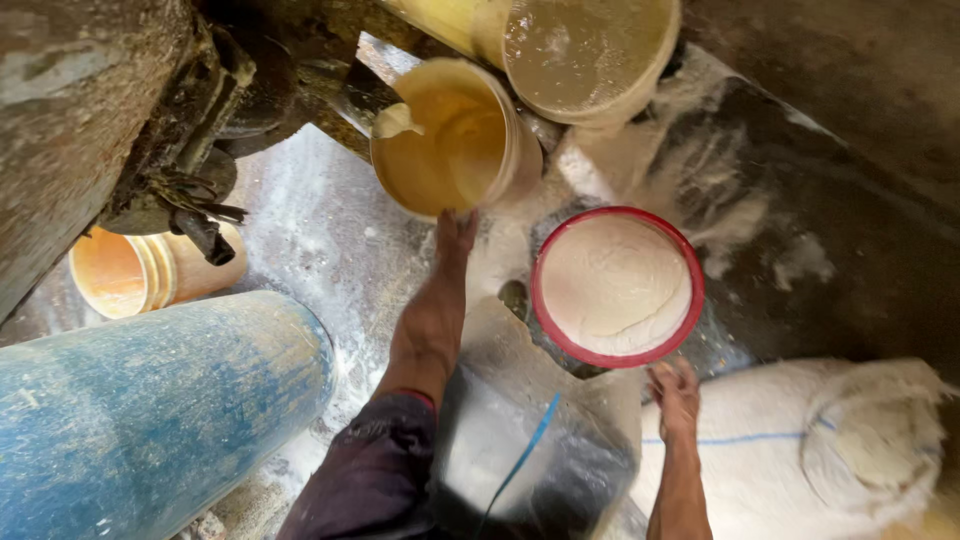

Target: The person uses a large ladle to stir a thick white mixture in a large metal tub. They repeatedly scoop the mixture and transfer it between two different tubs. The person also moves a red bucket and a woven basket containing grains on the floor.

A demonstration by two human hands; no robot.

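My left hand (455, 232) grips one tilted yellow bucket (455, 135) at upper centre while my right hand (677, 397) rests open-fingered on one white sack (800, 450) at lower right, below one red-rimmed tub of flour (616, 286).

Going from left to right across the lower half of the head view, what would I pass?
Big blue drum lying on its side → left hand reaching to the yellow plastic bucket → red-rimmed round bowl of white powder → right hand → white woven sack.

One head camera looks steeply down, close above the red-rimmed bowl (616, 286), which sits just right of frame centre
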